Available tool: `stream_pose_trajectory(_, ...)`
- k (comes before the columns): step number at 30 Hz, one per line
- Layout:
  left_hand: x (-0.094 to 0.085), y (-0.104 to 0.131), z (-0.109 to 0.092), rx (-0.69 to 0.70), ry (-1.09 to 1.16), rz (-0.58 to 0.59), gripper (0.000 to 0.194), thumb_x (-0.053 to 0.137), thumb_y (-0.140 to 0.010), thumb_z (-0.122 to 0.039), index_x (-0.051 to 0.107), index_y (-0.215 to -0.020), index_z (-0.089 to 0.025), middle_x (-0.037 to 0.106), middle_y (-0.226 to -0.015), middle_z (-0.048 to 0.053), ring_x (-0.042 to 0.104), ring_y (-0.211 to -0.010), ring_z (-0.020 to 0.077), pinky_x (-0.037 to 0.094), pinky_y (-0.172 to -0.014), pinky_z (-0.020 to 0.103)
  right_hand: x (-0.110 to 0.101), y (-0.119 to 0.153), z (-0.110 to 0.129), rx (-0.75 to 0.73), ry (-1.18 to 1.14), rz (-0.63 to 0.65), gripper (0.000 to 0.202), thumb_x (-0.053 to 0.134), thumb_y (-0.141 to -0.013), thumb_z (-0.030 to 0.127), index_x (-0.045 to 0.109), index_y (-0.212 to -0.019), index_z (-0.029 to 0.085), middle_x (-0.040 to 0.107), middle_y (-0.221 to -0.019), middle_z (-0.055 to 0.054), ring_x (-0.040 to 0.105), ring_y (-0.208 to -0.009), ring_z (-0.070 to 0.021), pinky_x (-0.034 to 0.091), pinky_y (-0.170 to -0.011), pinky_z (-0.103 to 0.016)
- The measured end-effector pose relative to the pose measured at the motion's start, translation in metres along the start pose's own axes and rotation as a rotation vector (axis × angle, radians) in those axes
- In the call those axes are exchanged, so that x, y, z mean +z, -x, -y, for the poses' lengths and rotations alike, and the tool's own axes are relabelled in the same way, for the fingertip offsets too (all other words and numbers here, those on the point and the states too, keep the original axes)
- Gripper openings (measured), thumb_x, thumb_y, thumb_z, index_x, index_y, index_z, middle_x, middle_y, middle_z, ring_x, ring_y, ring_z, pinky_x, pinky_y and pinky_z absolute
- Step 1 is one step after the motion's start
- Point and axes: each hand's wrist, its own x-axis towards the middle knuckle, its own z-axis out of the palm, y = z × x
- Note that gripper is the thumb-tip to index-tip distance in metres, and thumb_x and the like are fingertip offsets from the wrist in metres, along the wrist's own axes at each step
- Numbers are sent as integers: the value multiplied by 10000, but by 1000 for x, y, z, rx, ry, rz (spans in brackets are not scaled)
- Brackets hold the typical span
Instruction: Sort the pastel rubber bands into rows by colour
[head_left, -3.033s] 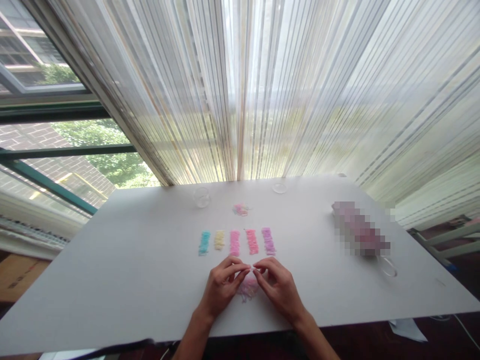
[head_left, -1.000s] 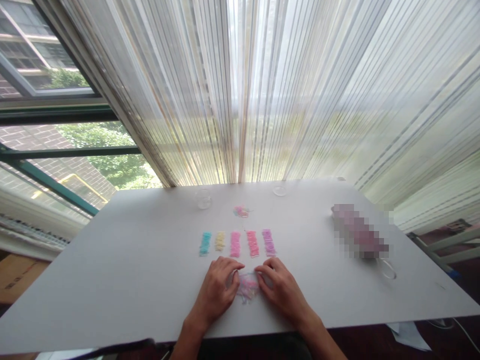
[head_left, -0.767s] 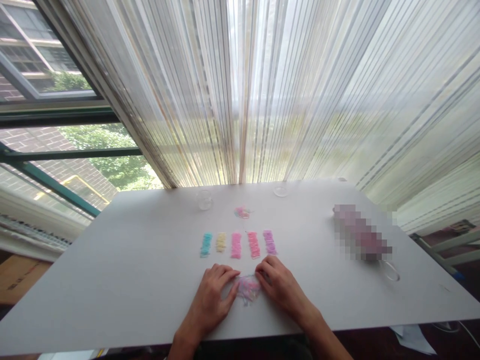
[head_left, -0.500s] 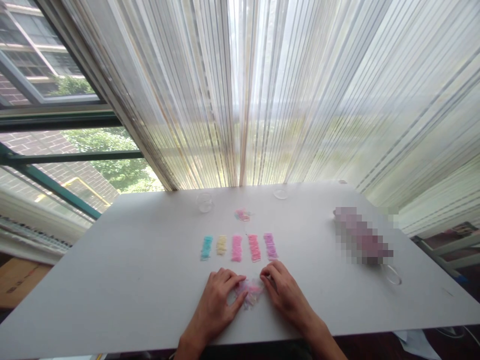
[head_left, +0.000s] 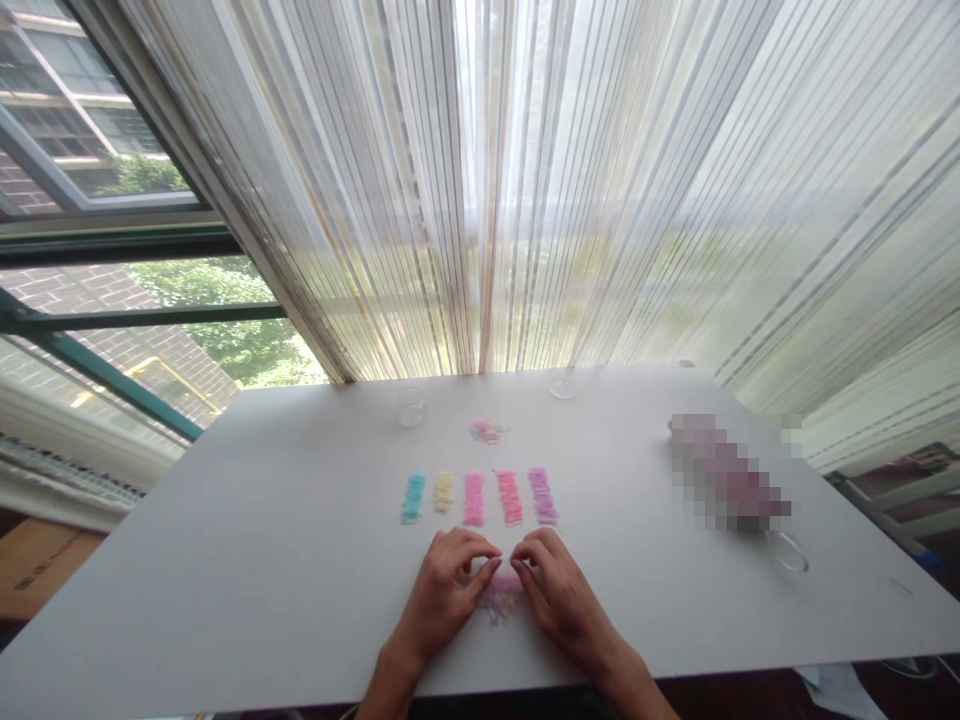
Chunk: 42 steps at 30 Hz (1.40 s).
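Observation:
My left hand (head_left: 452, 585) and my right hand (head_left: 556, 585) hover close together over a mixed heap of small pastel pieces (head_left: 501, 598) on the white table. Thumb and fingertips of each hand are brought together in a pinch. What they hold, if anything, is too small to make out. Both hands partly cover the heap. Beyond them lie sorted rows of these small pieces: turquoise (head_left: 412, 498), yellow (head_left: 443, 493), pink (head_left: 474, 498), coral pink (head_left: 509, 497) and purple (head_left: 542, 495). A smaller mixed pile (head_left: 489, 431) lies behind the rows.
A clear round container (head_left: 410, 406) and a clear lid-like disc (head_left: 562, 389) rest near the back of the white table (head_left: 262, 560). To the right lies a pixelated pinkish object (head_left: 727, 472) with a clear loop (head_left: 787, 550) beside it. A striped curtain (head_left: 480, 200) hangs behind.
My two hands have come closer together over the heap. The left fingers have drawn into a pinch, and the right hand has shifted slightly left. The sorted rows look unchanged.

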Motion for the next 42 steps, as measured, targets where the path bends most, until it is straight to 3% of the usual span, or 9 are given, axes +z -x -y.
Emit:
stream_pose_trajectory(10, 3, 3, 3, -22, 30, -17, 166, 599, -995, -308, 737, -945, -231, 734, -885, 30, 619, -672, 159, 510, -770, 334, 1, 1, -1, 1, -32, -58, 113, 503, -994, 145, 580, -970, 225, 598, -907, -52, 622, -820, -198, 576, -729, -322)
stream_pose_trajectory(16, 2, 6, 3, -33, 88, -24, 171, 602, -1001, -328, 741, -967, -236, 723, -892, 35, 621, -703, 165, 512, -742, 315, 1, 4, -1, 10, -41, -16, 174, 591, -971, 188, 618, -1137, 235, 619, -1011, -72, 642, -902, -217, 595, -788, -356)
stream_pose_trajectory(22, 1, 5, 4, -9, 89, -20, 175, 609, -1001, -329, 749, -961, -233, 719, -877, 36, 617, -710, 164, 506, -739, 306, 2, 3, -1, -9, -70, -37, 131, 559, -986, 153, 648, -1037, 234, 622, -927, -48, 653, -852, -193, 585, -755, -315)
stream_pose_trajectory(29, 3, 5, 3, 3, 57, -14, 76, 668, -954, -254, 742, -966, -249, 726, -890, 8, 619, -696, 156, 479, -805, 328, 3, 4, -2, -11, -77, -59, 144, 587, -960, 135, 664, -1029, 236, 628, -916, -43, 661, -832, -187, 578, -735, -297)
stream_pose_trajectory(42, 4, 4, 2, -4, 21, 11, 71, 665, -926, -187, 717, -919, -234, 725, -883, 7, 634, -736, 171, 438, -802, 342, -1, 3, 1, 10, -81, -65, 125, 620, -940, 139, 677, -998, 234, 632, -910, -44, 657, -832, -188, 574, -743, -298)
